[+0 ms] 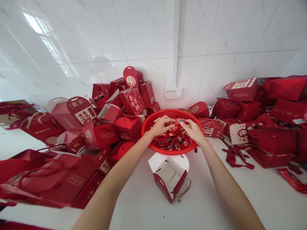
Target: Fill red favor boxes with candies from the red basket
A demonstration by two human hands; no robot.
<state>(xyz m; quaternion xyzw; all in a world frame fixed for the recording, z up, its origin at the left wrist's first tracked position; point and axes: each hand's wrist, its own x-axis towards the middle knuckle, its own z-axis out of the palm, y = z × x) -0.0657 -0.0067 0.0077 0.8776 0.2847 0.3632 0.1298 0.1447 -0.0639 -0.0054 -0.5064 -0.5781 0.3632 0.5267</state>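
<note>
Bright, even light, streaky glare [33, 23] (upper left) on wall tiles [144, 32], wide-angle stretch towards edges.

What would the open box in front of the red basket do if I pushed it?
The open box looks like thin card, so it would probably slide lightly on the table. Its spread flaps might bend, being unfastened. The rope handle, loose at one side, would likely flop along.

left arm [117, 174], right arm [226, 174]: stretched forward, converging | left hand [162, 126], right hand [193, 130]: close together, fingers bent
</note>
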